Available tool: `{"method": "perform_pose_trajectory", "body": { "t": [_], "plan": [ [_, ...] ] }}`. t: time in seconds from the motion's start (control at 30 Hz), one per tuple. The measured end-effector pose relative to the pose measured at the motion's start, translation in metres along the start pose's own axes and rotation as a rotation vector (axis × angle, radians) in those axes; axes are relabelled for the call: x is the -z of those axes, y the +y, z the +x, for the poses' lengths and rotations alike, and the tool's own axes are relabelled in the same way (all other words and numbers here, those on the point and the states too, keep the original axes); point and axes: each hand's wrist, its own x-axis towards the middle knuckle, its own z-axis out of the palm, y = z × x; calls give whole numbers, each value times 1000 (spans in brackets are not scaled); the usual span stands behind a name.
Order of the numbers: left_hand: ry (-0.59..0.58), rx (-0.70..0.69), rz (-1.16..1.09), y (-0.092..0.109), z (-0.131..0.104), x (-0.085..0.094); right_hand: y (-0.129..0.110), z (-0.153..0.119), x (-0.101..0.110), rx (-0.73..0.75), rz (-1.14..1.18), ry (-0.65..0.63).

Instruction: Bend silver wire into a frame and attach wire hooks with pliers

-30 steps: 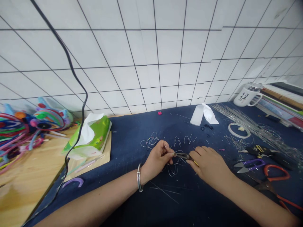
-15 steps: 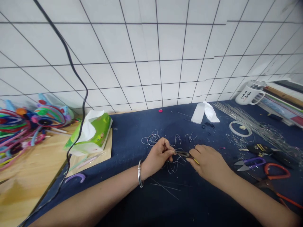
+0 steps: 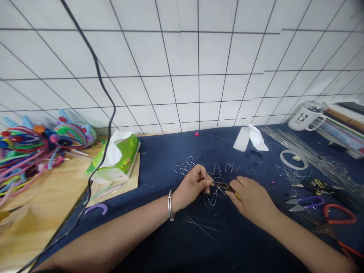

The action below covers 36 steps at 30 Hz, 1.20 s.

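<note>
Over the dark blue cloth, my left hand (image 3: 196, 184) pinches a thin bent wire piece (image 3: 210, 199), whose loops hang below the fingers. My right hand (image 3: 250, 195) is wrapped around pliers (image 3: 223, 185) with a yellow-and-dark handle. Their jaws meet the wire right at my left fingertips; the exact gripping point is too small to make out. Behind my left hand lies a tangle of wire loops (image 3: 184, 165). Small bent wire hooks (image 3: 217, 168) lie just beyond the pliers. Several straight wires (image 3: 200, 227) rest on the cloth nearer to me.
At right lie purple snips (image 3: 308, 203), red-handled scissors (image 3: 339, 213), a wire coil (image 3: 294, 159), a bundle of straight wires (image 3: 295, 142) and a white mug (image 3: 307, 116). To the left are a green tissue pack (image 3: 125, 155), a black cable (image 3: 98, 68) and colourful fuzzy-stem figures (image 3: 71, 134).
The whole view has shifted slightly, so things appear a little further right. Both hands keep their hold on the wire and the pliers, with hardly any visible movement between them.
</note>
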Motion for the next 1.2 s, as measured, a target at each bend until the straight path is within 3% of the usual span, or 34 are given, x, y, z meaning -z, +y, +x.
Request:
{"method": "perform_pose_trajectory", "body": {
  "t": [0.53, 1.2],
  "plan": [
    [-19, -21, -11, -4, 0, 4, 0, 2, -2, 6, -17, -3],
    [-21, -3, 39, -10, 1, 9, 0, 5, -4, -21, 24, -143]
  ]
}}
